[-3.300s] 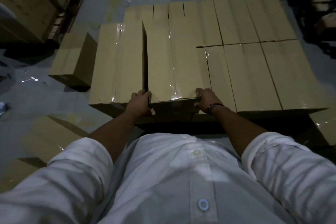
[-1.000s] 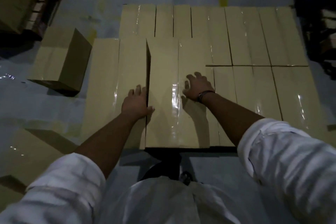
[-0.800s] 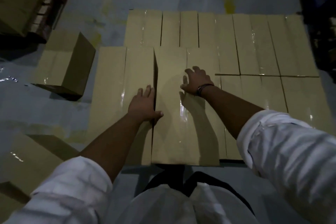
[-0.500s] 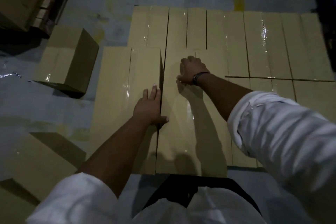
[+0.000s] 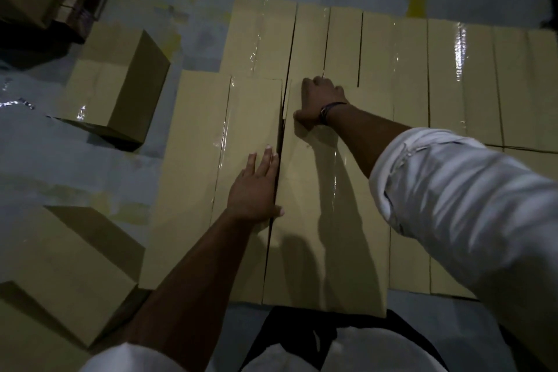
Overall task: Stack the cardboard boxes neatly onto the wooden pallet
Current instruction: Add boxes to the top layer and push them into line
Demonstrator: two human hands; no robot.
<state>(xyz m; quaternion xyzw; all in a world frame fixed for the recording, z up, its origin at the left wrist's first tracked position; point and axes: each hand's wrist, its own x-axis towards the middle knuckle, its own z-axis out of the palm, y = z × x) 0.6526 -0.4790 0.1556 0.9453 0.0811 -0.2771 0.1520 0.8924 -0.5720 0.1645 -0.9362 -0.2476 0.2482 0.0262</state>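
Cardboard box (image 5: 308, 190) under right hand (image 5: 320, 103), grip curled over far edge; left hand (image 5: 256, 187) flat, fingers straight, on neighbouring box (image 5: 193, 190)

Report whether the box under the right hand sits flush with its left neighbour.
Not flush: a dark gap separates the box from the neighbour under the left hand.

Right hand (image 5: 321, 103) reached forward to box (image 5: 326, 205) far end; left hand (image 5: 255, 190) slid forward along gap.

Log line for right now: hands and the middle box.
left hand: flat on left box, beside gap | right hand: on middle box far end, grip unclear | gap: open
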